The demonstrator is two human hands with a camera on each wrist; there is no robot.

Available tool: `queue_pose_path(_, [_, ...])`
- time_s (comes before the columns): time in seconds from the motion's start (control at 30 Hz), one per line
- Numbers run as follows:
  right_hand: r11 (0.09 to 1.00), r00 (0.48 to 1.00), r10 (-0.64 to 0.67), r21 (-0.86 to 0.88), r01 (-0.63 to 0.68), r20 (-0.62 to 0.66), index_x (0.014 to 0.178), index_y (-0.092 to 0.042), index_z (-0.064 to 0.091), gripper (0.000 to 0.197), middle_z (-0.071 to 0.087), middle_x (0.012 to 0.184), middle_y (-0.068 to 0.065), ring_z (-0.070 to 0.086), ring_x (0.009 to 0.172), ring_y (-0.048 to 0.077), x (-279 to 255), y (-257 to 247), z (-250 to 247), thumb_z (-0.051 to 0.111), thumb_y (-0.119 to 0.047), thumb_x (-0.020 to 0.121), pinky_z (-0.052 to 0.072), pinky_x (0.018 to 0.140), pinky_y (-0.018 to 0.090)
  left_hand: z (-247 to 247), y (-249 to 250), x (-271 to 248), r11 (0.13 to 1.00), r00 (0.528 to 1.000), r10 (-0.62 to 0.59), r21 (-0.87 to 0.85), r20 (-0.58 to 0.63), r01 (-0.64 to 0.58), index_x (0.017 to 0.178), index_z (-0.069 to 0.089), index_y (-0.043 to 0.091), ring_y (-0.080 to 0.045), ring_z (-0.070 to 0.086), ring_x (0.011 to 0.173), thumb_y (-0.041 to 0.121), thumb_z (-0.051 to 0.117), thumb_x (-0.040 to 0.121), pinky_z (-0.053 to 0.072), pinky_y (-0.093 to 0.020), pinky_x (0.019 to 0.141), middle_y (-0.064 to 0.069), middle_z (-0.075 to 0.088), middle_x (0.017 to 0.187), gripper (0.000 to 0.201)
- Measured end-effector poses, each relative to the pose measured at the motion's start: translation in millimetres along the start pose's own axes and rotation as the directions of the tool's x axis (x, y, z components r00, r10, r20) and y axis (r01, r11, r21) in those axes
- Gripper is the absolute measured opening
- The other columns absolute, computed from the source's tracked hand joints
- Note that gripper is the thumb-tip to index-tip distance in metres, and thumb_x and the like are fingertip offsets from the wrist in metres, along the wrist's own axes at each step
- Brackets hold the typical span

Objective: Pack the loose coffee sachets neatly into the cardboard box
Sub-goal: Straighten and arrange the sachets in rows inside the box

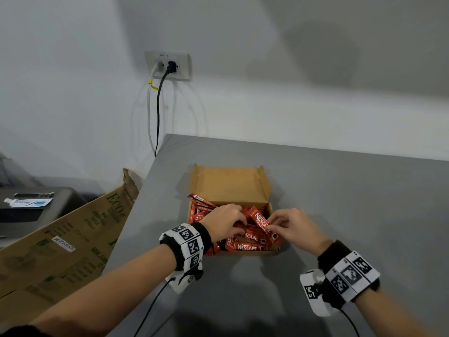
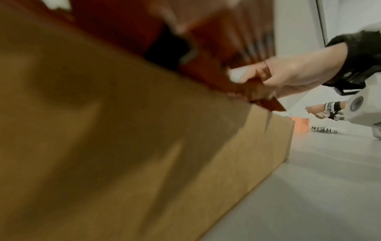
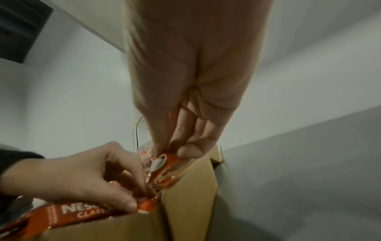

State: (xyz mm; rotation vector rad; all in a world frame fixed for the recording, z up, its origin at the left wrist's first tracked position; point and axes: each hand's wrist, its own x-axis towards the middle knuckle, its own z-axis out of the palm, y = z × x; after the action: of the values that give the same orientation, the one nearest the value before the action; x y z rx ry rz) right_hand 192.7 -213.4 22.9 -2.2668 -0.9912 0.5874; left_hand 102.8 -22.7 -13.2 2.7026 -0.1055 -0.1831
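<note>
On the grey surface point(image 1: 340, 190), near its left edge and set back from the near edge, we see the cardboard box point(image 1: 230, 183) with its lid folded open toward the wall. The red coffee sachets point(image 1: 245, 246) lie heaped inside it, crossing one another at odd angles; one sachet point(image 1: 201, 200) pokes out over the box's left wall, and others sit level with the near rim. Our left hand point(image 1: 224, 222) reaches in over the left half of the pile, fingers curled down among the sachets and pinching at them, as the right wrist view shows point(image 3: 86, 181). Our right hand point(image 1: 295, 226) grips the lower end of a tilted sachet point(image 1: 261, 222) at the box's front right corner, thumb and fingertips closed on it point(image 3: 163, 163). The two hands are close together over the box. To the right of the box and in front of it the surface lies bare and wide. Off the left edge a large printed carton point(image 1: 68, 242) leans close beside the surface, and two cables point(image 1: 155, 113) hang from a wall socket point(image 1: 168, 65) behind.
</note>
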Motion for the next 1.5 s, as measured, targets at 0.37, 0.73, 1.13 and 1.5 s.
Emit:
queue_pose_path(0.37, [0.990,0.990,-0.123,-0.070,0.119,-0.062,0.087,-0.008,0.068,0.012,0.067,0.077,-0.003,0.061,0.068,0.002,4,-7,22,0.074,-0.011,0.077,0.048,0.068,0.007,-1,-2,0,0.998,1.000,-0.006,-0.068,-0.004,0.006,0.105,0.069,0.011,-0.019,0.055,0.102,0.026,0.064,0.086,0.045,-0.035,0.091,-0.004,0.061,0.108,0.025])
queue_pose_path(0.73, [0.843,0.994,-0.078,-0.527,0.110,0.083,0.095,-0.005,0.059,0.016,0.065,0.100,0.013,0.060,0.094,0.032,13,-31,51,0.044,-0.004,0.088,0.041,0.070,0.035,-7,-4,-1,0.991,1.000,-0.007,-0.134,0.006,0.008,0.095,0.070,0.008,-0.018,0.056,0.092,0.009,0.064,0.082,0.045,-0.028,0.085,-0.005,0.060,0.100,0.014])
queue_pose_path(1.13, [0.857,0.997,-0.022,-0.512,0.059,0.078,0.087,-0.007,0.062,0.008,0.063,0.100,0.010,0.060,0.094,0.029,20,-22,51,0.058,-0.013,0.086,0.047,0.078,0.036,-11,-3,-3,0.997,0.997,-0.019,-0.076,0.080,0.025,0.098,0.070,0.013,-0.017,0.056,0.089,0.034,0.069,0.081,0.049,-0.034,0.080,-0.003,0.058,0.103,0.027])
queue_pose_path(1.5, [0.798,0.971,-0.056,-0.573,0.185,0.234,0.101,-0.014,0.068,0.020,0.064,0.106,0.002,0.059,0.101,0.020,7,-23,31,0.061,-0.025,0.087,0.045,0.080,0.030,-9,-3,0,0.996,0.998,-0.051,-0.073,0.038,0.053,0.107,0.069,0.015,-0.018,0.058,0.095,0.022,0.068,0.082,0.048,-0.034,0.086,-0.002,0.060,0.106,0.026])
